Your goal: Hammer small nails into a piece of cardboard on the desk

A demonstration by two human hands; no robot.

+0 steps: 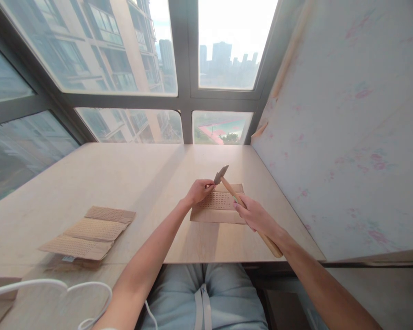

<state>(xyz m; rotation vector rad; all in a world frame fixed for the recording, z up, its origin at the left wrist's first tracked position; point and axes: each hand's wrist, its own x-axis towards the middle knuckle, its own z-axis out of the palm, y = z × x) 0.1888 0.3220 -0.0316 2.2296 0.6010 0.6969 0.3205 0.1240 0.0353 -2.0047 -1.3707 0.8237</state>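
My right hand (pixel 255 212) is wrapped round the wooden handle of a hammer (pixel 231 189). The hammer's metal head is close to the fingertips of my left hand (pixel 200 190). Those fingers are pinched together at the upper left part of a folded piece of cardboard (pixel 216 215); what they hold is too small to make out, perhaps hidden by the hammer head. Rows of small holes run across the middle panel of this cardboard, which lies flat on the wooden tabletop (pixel 151 169).
On the left of the tabletop lies another creased cardboard sheet (pixel 89 231) covered in rows of holes. A white cable (pixel 51 283) loops at the lower left, near a brown cardboard piece (pixel 0 298). Windows (pixel 223 46) stand behind the table, and a flowered wall (pixel 347 137) bounds the right.
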